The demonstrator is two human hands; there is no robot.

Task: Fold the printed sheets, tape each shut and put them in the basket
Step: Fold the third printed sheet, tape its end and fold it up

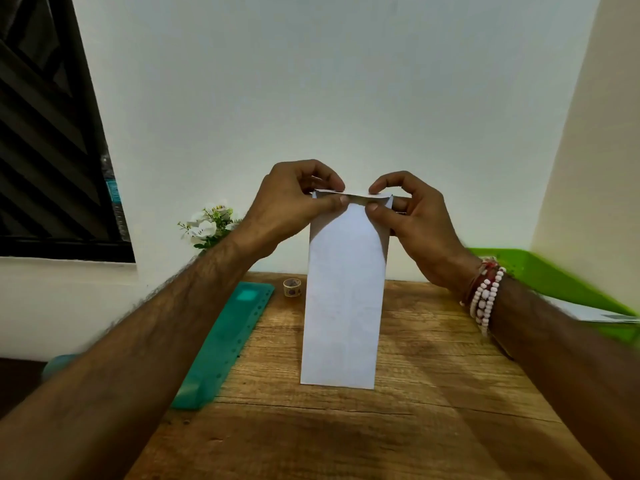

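Both hands — left (294, 199), right (412, 216) — pinch folded sheet (343, 296) top.

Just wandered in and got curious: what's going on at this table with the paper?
A person is folding paper. The left hand and the right hand both pinch the top edge of a long folded sheet, held upright over the wooden table. A small tape roll sits behind it, untouched, and no tape shows on the sheet. The green basket stands at the right.

A pale wall (311, 81) stood behind the wooden table (433, 410); a dark slatted window (45, 150) sat left, a cream side wall (588, 133) right.
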